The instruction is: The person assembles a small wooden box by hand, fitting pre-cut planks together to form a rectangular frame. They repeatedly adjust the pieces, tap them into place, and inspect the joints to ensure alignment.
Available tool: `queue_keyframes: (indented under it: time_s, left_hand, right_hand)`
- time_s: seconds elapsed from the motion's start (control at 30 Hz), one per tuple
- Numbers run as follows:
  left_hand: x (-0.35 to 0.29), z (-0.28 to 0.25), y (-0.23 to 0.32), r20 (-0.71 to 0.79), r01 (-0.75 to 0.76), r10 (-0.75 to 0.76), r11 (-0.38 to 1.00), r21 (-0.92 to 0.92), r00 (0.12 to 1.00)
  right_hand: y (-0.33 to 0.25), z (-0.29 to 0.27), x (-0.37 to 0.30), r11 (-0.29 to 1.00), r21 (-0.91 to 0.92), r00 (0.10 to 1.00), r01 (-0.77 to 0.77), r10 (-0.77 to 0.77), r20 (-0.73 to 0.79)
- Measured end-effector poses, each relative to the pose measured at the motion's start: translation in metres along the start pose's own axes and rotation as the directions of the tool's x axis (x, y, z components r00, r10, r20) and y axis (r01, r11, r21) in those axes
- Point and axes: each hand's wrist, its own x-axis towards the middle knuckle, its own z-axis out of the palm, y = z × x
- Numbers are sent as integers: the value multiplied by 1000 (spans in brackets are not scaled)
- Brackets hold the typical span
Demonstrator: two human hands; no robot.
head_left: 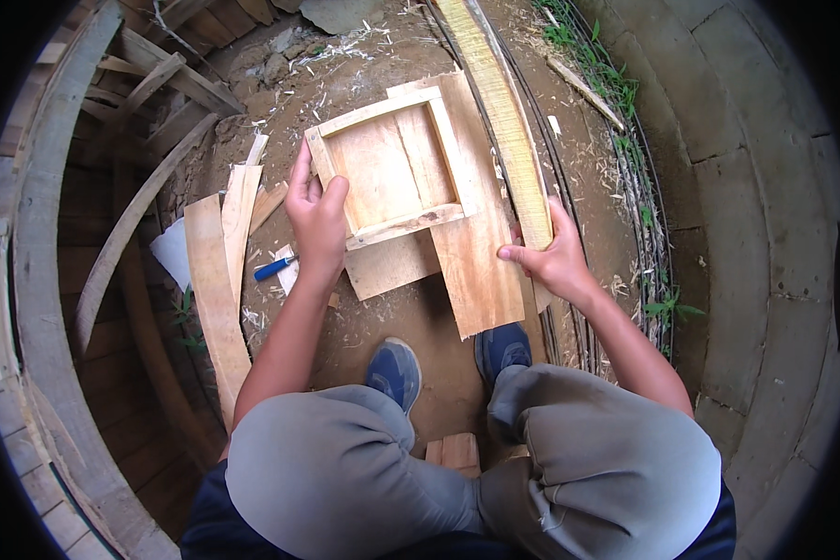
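Observation:
My left hand grips the left side of a shallow square wooden frame, its thumb on the rim and fingers round the outer edge. A thin panel shows inside the frame. Under and to the right of it lies a thin wooden board, slanting toward my feet. My right hand is closed on the near end of a long, rough-faced wooden plank. Its thumb lies close to the thin board's right edge; whether it presses on that board I cannot tell.
A blue-handled tool lies left of my left forearm, beside long offcuts. Wood blocks sit between my feet. Wood shavings litter the dirt. Dark cables run along the right, near a block wall. Curved timbers stand left.

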Motion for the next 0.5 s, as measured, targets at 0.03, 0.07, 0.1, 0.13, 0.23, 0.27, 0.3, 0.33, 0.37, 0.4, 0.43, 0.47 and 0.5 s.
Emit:
queue_keyframes:
  time_s: [0.03,0.07,0.1,0.13,0.23,0.27,0.3,0.33,0.37,0.4,0.43,0.47,0.5]
  left_hand:
    - [-1,1,-1,-9,26,-26,1000,12,1000]
    - [-1,1,-2,-12,36,-35,999,17,999]
    - [0,1,-2,-14,46,-46,999,23,999]
    - [0,1,-3,-17,57,-57,998,29,998]
    - [3,-4,-10,-18,72,-71,996,57,997]
    - [3,-6,-13,-31,83,-81,995,63,996]
    - [2,-7,-13,-44,93,-90,993,67,995]
    - [2,-8,-13,-58,102,-99,992,71,993]
    - [2,-10,-13,-52,104,-101,992,67,994]
    - [2,-10,-13,-44,106,-104,992,61,994]
    - [2,-11,-13,-35,108,-106,993,56,994]
    - [2,-11,-13,-30,105,-103,993,62,994]
    - [2,-12,-12,-26,100,-99,993,69,995]
  right_hand:
    - [0,2,-1,999,-4,999,34,-34,2]
    - [1,3,-1,999,-1,999,48,-48,4]
    - [3,3,-2,998,4,998,61,-61,7]
    - [6,3,-2,998,17,998,54,-54,10]
    - [9,5,-2,996,23,996,84,-84,5]
    - [9,5,-1,996,13,996,88,-88,3]
    - [10,5,0,996,1,996,94,-94,0]
    - [11,4,1,996,-17,996,84,-84,-2]
    - [11,3,1,997,-23,997,79,-79,-1]
    - [11,3,1,997,-32,997,75,-76,-4]
    - [10,2,1,997,-28,997,76,-76,-4]
    - [10,1,1,997,-27,997,73,-73,-7]
    - [10,1,1,997,-24,997,70,-70,-8]
